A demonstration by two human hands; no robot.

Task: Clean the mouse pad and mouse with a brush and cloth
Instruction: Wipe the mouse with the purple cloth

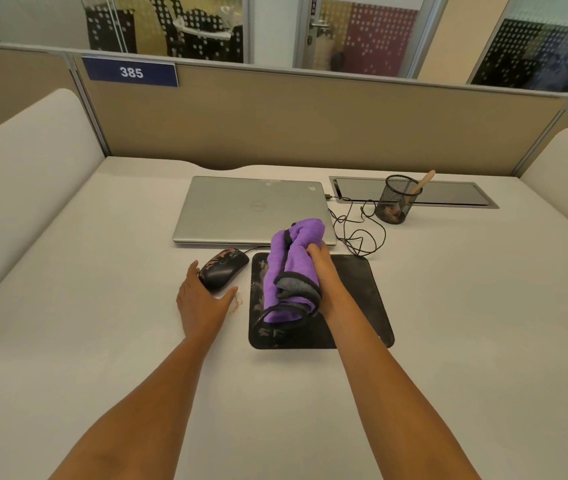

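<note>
- Pale desk [102, 341]: your right hand [324, 273] clutches the cloth [286, 268]; loose folds may smear the mouse pad [362, 296].
- Your spread left hand [203, 299] touches the mouse [223, 268]; its cable [256, 250] could snag.

Plush cloth [293, 271]; matt mouse pad [355, 296]

A closed silver laptop [253, 209] lies on the desk [102, 306], a black mesh cup [398, 202] (upright) to its right.
</note>
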